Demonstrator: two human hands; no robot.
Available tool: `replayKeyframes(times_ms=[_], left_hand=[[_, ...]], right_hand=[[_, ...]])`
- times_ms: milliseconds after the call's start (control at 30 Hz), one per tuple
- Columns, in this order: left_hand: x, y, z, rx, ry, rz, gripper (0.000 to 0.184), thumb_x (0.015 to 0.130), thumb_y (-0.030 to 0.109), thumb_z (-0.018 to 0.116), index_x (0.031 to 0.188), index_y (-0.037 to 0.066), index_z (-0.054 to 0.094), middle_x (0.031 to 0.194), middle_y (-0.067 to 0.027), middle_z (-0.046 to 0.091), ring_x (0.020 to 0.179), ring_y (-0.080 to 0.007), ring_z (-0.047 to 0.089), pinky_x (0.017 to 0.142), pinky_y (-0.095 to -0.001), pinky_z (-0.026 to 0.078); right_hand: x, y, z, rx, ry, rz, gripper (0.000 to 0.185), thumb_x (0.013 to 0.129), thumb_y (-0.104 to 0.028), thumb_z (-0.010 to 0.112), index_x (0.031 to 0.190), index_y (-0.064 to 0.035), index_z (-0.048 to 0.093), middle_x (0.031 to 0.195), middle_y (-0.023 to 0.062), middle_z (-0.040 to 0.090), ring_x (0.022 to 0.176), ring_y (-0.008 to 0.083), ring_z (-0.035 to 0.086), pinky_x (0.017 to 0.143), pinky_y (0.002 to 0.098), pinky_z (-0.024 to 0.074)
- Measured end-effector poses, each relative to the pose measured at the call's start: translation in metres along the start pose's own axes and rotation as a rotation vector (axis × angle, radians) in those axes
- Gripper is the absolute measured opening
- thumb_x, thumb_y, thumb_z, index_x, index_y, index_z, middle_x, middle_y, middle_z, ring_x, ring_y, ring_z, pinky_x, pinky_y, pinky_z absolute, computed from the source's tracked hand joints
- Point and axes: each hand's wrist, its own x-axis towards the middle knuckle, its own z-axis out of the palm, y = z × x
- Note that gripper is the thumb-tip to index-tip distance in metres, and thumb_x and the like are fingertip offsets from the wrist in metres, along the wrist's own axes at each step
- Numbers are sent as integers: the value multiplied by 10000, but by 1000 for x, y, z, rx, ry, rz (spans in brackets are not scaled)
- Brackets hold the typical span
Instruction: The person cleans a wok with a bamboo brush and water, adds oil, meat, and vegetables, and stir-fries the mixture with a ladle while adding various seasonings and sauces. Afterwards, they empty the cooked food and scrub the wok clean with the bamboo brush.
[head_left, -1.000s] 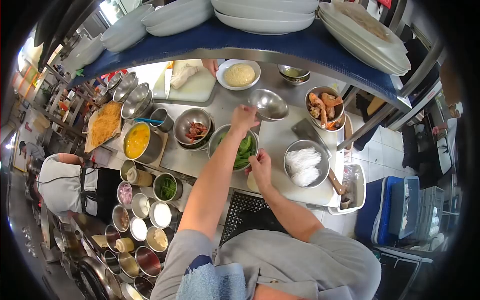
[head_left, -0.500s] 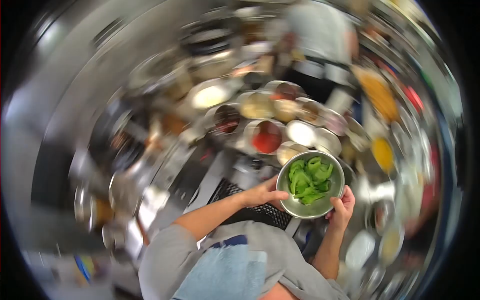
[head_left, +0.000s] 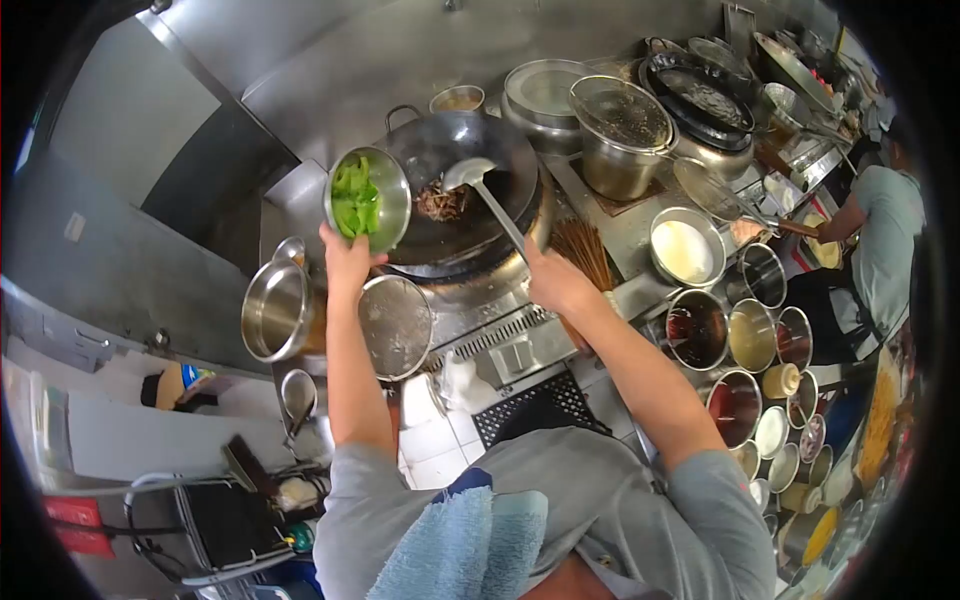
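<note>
My left hand [head_left: 350, 262] grips the rim of a steel bowl [head_left: 395, 195], tilted over the left side of a dark wok [head_left: 500, 145]. Pieces of green pepper [head_left: 355, 200] lie inside the bowl. Brown cooked shreds, perhaps meat [head_left: 440, 203], sit in the wok. My right hand [head_left: 560, 280] is closed around the handle of a ladle [head_left: 470, 174], whose head is over the wok beside the shreds. Just right of that hand stands a bamboo brush [head_left: 580, 255], bristles up.
Steel pots, one with a strainer [head_left: 622, 112] on top, stand right of the wok. A bowl of white contents [head_left: 685, 250] and several seasoning pots [head_left: 735, 405] line the right side. A pot [head_left: 275, 310] stands at left. Another person [head_left: 885, 240] works at far right.
My view has swung from the seasoning pots to the wok. The bowl, held in both hands before, is now in my left hand only. My right hand has taken hold of the ladle.
</note>
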Motion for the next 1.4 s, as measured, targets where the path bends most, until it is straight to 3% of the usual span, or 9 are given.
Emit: replayKeyframes(times_ms=[200,533,600,667,833,933,1067,1300,1400], left_hand=[[119,-74,67,1015,-19,437,622,798,-9,559,1341,-32,257,1237,-318,466,912,-475,623,805,-491,530],[100,-41,86,1076,-55,483,550,839,5,489,1365,-16,329,1393,-247,398,1022,-401,617,852,-456,525],[102,-42,61,1260,92,939,521,810,52,541,1314,0,420,1318,-212,469,1145,-353,538,883,-420,507],[86,-15,41,1004,136,342,356,825,100,562,1168,11,528,983,-189,602,850,-327,596,768,-413,498],[60,-4,62,632,94,873,305,829,116,565,1117,18,546,966,-163,595,835,-307,591,750,-403,498],[2,9,100,360,-109,872,276,831,126,567,1086,23,557,956,-147,590,825,-294,588,739,-397,499],[-77,14,152,89,-545,621,239,833,138,570,1045,29,571,942,-125,585,813,-277,585,724,-390,499],[-275,-13,254,-29,-1595,-238,183,838,161,574,973,39,595,918,-88,574,791,-248,578,698,-376,500],[-428,-10,307,73,-2219,446,166,840,170,576,943,44,606,907,-72,570,781,-235,575,687,-370,500]], right_hand=[[-14,28,34,434,102,100,656,878,-148,553,1450,-20,257,968,297,636,917,400,643,808,443,497],[-17,54,82,563,384,-59,654,844,-145,644,1406,7,346,1164,291,585,1077,434,575,930,428,458],[-30,61,87,641,431,-79,662,840,-160,653,1409,-10,350,1213,262,577,1109,394,577,933,417,463],[-66,40,53,759,379,60,684,830,-212,649,1422,-50,347,1269,246,556,1139,329,578,935,406,471],[-127,56,37,823,637,-292,646,833,-193,640,1384,-5,359,1097,223,596,952,272,603,835,398,473],[-177,39,13,775,585,-109,631,829,-182,646,1369,-21,363,1020,192,606,991,302,595,852,433,458],[-260,16,-14,1112,511,-159,574,892,-152,593,1376,-9,318,719,84,532,401,155,500,335,282,409],[-380,8,13,1625,556,-426,573,923,-188,586,1387,-9,300,607,-1,399,397,68,388,302,232,363],[-450,-8,26,1630,696,-323,606,937,-190,566,1413,-9,238,562,-12,372,375,57,367,291,218,359]])
